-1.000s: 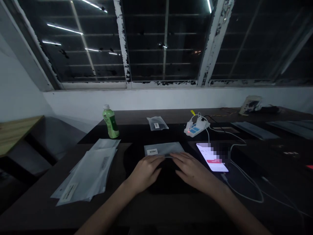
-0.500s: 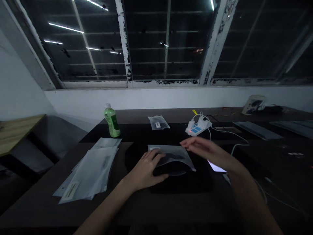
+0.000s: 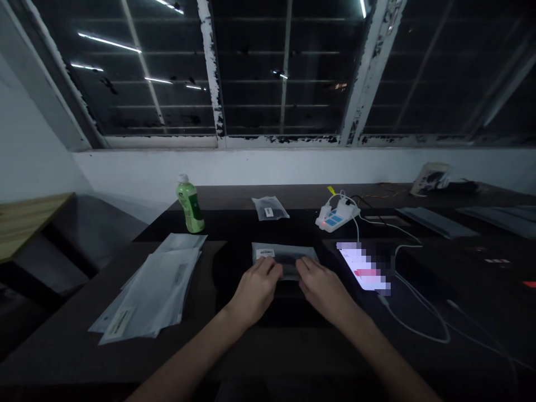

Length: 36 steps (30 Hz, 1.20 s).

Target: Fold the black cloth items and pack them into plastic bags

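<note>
Head view, left to right: we see a stack of clear bags [image 3: 151, 293], a green bottle [image 3: 190, 204], then our left hand [image 3: 255, 287] and right hand [image 3: 324, 287], fingers flat, pressing the near edge of a plastic pouch [image 3: 285, 258] on the dark desk [image 3: 268, 352]; nothing gripped. A lit phone [image 3: 363, 268] lies right.

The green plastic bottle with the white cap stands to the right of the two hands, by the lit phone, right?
Not quite. The head view shows the green plastic bottle with the white cap standing to the left of the hands, behind the stack of pale plastic bags. The lit phone lies on the right.
</note>
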Each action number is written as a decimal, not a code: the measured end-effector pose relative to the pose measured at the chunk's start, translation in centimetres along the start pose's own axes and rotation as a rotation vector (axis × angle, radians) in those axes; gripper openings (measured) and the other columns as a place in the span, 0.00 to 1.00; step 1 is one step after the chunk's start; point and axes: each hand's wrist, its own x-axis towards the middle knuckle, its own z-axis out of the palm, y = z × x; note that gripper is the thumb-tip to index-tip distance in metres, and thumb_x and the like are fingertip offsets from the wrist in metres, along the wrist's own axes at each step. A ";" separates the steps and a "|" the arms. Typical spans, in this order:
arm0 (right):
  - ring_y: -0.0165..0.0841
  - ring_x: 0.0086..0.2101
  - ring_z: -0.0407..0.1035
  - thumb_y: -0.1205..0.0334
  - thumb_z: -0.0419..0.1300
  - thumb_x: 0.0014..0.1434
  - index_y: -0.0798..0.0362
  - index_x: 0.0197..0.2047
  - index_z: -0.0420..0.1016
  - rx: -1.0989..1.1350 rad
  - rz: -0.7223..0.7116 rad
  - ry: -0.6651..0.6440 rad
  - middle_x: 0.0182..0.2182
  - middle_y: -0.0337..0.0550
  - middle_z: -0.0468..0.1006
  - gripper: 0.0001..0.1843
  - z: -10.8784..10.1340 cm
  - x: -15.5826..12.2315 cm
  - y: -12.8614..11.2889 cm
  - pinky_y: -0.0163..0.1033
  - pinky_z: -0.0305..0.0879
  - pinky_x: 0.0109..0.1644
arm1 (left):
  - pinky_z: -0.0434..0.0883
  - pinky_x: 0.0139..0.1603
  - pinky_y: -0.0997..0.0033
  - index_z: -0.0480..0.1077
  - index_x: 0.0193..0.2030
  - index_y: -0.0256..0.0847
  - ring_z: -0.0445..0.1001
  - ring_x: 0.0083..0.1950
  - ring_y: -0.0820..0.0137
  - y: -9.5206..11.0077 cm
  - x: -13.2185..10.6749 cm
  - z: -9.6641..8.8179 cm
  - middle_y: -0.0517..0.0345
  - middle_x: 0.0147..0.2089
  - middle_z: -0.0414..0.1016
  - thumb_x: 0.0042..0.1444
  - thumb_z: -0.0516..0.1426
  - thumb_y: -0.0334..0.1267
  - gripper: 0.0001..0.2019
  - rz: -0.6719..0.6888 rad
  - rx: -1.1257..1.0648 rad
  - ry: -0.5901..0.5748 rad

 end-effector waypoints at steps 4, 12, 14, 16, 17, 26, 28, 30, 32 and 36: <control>0.37 0.34 0.75 0.87 0.51 0.47 0.53 0.40 0.66 -0.073 0.054 0.025 0.39 0.47 0.75 0.22 0.4 1.1 -1.1 0.36 0.69 0.31 | 0.74 0.34 0.70 0.62 0.39 0.42 0.72 0.36 0.67 -0.1 0.1 0.1 0.57 0.38 0.70 0.55 0.48 0.18 0.13 -0.008 0.058 -0.045; 0.41 0.46 0.71 0.65 0.60 0.58 0.50 0.51 0.65 0.262 0.102 0.095 0.47 0.48 0.72 0.17 -0.8 -4.4 3.6 0.47 0.71 0.48 | 0.75 0.40 0.62 0.63 0.43 0.42 0.74 0.42 0.61 -1.4 -2.5 -3.1 0.55 0.42 0.69 0.55 0.62 0.44 0.15 -0.164 -0.044 0.062; 0.39 0.45 0.72 0.68 0.56 0.60 0.49 0.53 0.66 0.301 0.145 0.082 0.47 0.47 0.73 0.18 -0.6 -5.8 4.7 0.45 0.71 0.47 | 0.75 0.42 0.60 0.64 0.43 0.42 0.74 0.44 0.60 -0.4 -2.9 -3.3 0.54 0.43 0.69 0.57 0.61 0.40 0.11 -0.167 -0.052 0.096; 0.38 0.42 0.74 0.69 0.52 0.62 0.48 0.52 0.69 0.312 0.174 0.062 0.45 0.45 0.76 0.16 -0.1 -6.3 5.2 0.44 0.72 0.46 | 0.74 0.46 0.56 0.66 0.45 0.41 0.73 0.47 0.58 1.1 -2.6 -2.8 0.50 0.46 0.70 0.57 0.60 0.35 0.10 -0.115 -0.036 0.116; 0.38 0.41 0.75 0.69 0.51 0.64 0.49 0.51 0.71 0.312 0.171 0.064 0.43 0.45 0.78 0.15 0.2 -6.2 5.1 0.45 0.72 0.45 | 0.73 0.48 0.54 0.66 0.46 0.41 0.72 0.49 0.57 2.0 -2.2 -2.4 0.49 0.48 0.70 0.57 0.59 0.34 0.10 -0.074 -0.028 0.116; 0.38 0.32 0.76 0.70 0.47 0.66 0.52 0.41 0.75 0.353 0.085 0.333 0.32 0.46 0.80 0.14 0.9 -5.6 3.0 0.42 0.74 0.37 | 0.60 0.66 0.54 0.68 0.54 0.31 0.70 0.59 0.57 6.5 2.1 0.1 0.42 0.56 0.73 0.63 0.51 0.29 0.14 0.256 0.134 0.184; 0.38 0.37 0.78 0.72 0.47 0.66 0.52 0.45 0.75 0.388 0.066 0.335 0.36 0.47 0.81 0.16 0.6 -5.8 2.7 0.42 0.75 0.41 | 0.61 0.65 0.55 0.71 0.49 0.32 0.74 0.52 0.60 6.2 2.2 0.1 0.46 0.48 0.77 0.63 0.51 0.29 0.11 0.258 0.131 0.152; 0.37 0.42 0.78 0.75 0.47 0.64 0.51 0.50 0.75 0.417 0.051 0.327 0.42 0.47 0.82 0.20 0.3 -6.0 2.4 0.42 0.76 0.46 | 0.62 0.64 0.55 0.72 0.47 0.34 0.75 0.50 0.61 5.9 2.0 0.3 0.48 0.44 0.79 0.63 0.51 0.28 0.10 0.255 0.122 0.142; 0.37 0.44 0.78 0.76 0.46 0.62 0.51 0.51 0.75 0.417 0.042 0.329 0.44 0.47 0.81 0.22 0.1 -6.1 2.1 0.41 0.76 0.48 | 0.61 0.64 0.55 0.71 0.46 0.36 0.75 0.49 0.62 5.7 2.0 0.6 0.50 0.44 0.79 0.62 0.52 0.29 0.09 0.268 0.117 0.148; 0.36 0.34 0.79 0.77 0.45 0.61 0.53 0.46 0.76 0.341 0.051 0.363 0.36 0.47 0.81 0.21 0.5 -6.0 1.7 0.37 0.76 0.37 | 0.60 0.66 0.54 0.71 0.41 0.38 0.76 0.48 0.63 5.8 2.2 1.0 0.54 0.39 0.79 0.61 0.55 0.30 0.05 0.293 0.128 0.148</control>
